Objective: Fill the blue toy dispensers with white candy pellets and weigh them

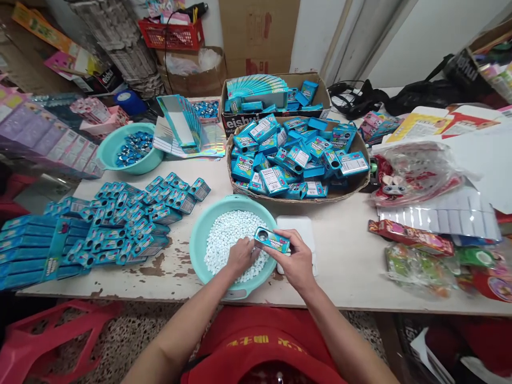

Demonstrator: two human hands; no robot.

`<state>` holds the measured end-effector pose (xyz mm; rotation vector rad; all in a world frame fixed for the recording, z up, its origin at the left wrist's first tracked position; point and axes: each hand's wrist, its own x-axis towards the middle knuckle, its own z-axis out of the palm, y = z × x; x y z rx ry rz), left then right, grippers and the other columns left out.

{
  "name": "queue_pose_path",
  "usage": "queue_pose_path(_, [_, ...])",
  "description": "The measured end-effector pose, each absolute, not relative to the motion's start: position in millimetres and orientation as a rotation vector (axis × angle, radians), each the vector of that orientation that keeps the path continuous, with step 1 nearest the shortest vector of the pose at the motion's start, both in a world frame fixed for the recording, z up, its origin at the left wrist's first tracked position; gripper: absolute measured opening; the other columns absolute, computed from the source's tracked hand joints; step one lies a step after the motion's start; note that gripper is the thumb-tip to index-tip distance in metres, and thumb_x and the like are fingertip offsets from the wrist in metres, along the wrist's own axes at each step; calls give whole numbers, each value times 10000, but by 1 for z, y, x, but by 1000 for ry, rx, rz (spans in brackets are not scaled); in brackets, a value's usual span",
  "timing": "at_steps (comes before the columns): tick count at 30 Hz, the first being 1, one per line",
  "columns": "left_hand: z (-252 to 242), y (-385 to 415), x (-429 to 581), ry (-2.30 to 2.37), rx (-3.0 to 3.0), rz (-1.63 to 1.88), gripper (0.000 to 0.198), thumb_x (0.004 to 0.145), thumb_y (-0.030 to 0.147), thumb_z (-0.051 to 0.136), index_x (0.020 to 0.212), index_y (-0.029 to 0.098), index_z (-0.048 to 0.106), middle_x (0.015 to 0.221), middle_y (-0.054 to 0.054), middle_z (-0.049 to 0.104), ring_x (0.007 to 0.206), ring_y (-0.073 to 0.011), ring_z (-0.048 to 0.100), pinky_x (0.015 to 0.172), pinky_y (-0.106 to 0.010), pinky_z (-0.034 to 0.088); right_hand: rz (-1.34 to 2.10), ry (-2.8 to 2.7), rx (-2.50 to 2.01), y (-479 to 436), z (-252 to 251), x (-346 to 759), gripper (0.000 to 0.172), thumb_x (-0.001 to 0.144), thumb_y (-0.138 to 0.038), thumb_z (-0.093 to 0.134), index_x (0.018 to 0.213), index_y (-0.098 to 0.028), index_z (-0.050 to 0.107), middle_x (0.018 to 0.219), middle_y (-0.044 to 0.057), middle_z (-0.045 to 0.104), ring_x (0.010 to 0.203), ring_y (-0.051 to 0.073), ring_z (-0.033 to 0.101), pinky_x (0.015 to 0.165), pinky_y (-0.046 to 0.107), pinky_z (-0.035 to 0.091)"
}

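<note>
A turquoise bowl [199, 256] full of small white candies [228, 226] stands near the table's front edge. My left hand [241, 257] is over these candies with its fingers curled; what is in them is hidden. Just right of it, my right hand [296, 257] grips a small blue candy box [272, 241] between thumb and fingers. The box lies tilted above the bowl's right side, its printed face up and a round dark window at its left end. My left fingertips are close to that end; whether they touch it I cannot tell.
Behind the bowl, a cardboard box [308, 200] is heaped with blue candy boxes. Many similar boxes [120, 218] lie on the left. Farther back is a turquoise bowl [104, 154] of shiny blue pieces. A white flat object [301, 226] lies under my right hand; bagged toys [416, 170] sit rightward.
</note>
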<state>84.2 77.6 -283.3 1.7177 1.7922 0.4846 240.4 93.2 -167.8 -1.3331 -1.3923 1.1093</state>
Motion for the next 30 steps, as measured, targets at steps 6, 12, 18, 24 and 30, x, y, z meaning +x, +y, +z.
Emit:
queue_pose_path(6, [-248,85,54,1711,698,1065,351,718,481,595,585,196,438,505,49,434,433,-98,413,430,-212,307,1115,-1497,-1394,90,-192,227,323,665,-303,763,964,-223,671,932,42,618,907,215,606,819,359,493])
queue_pose_path(12, [-185,98,63,1240,273,1475,298,669,386,678,719,184,465,591,46,541,413,-63,458,391,-178,317,1087,-1694,-1364,86,-210,204,301,694,-224,718,989,-212,659,914,45,605,885,214,603,785,348,497])
queue_pose_path(18, [-176,105,70,1233,201,1690,281,699,395,653,672,173,482,617,29,552,494,-87,534,466,-211,418,988,-1800,-1344,87,-202,191,315,701,-217,712,1009,-231,648,930,46,608,904,223,594,798,361,490])
queue_pose_path(24, [-175,109,75,1326,297,1686,378,710,442,664,555,165,458,522,53,453,393,-49,416,361,-191,286,1028,-1816,-1375,88,-200,189,316,689,-193,711,997,-238,655,904,36,610,868,214,595,769,351,492])
queue_pose_path(30, [-174,110,74,1302,261,1660,351,691,398,686,568,169,451,501,66,437,356,-42,382,341,-191,249,1118,-1687,-1368,88,-203,187,339,660,-161,724,984,-232,657,923,29,606,887,199,596,798,338,491])
